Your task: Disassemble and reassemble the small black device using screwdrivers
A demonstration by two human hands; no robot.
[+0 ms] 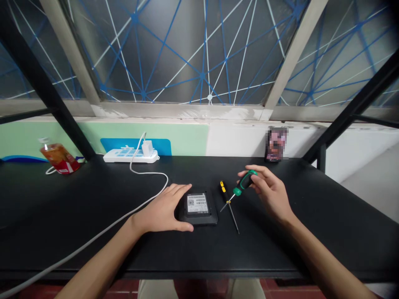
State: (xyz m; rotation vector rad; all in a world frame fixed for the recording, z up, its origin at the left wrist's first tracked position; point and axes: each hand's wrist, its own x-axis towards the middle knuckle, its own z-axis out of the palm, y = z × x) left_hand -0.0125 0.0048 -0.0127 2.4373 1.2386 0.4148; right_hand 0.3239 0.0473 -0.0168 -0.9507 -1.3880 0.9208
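Note:
A black, flat, box-like device [206,219] with a white printed label [198,203] lies on the black table. My left hand [165,209] rests around its left side, thumb and fingers spread apart. In my right hand [269,191] is a green-and-black screwdriver [247,181], held by its handle with the shaft slanting down to the left. Its tip is just right of the device. A second screwdriver [223,192], yellow and black, lies on the table between the device and my right hand, partly crossed by the green one's shaft.
A white cable [121,217] runs from a power strip [131,155] across the table's left side. At the back left stands a drink bottle [60,156]. A phone [276,144] leans against the back wall at right. Black frame bars [349,112] rise at both sides.

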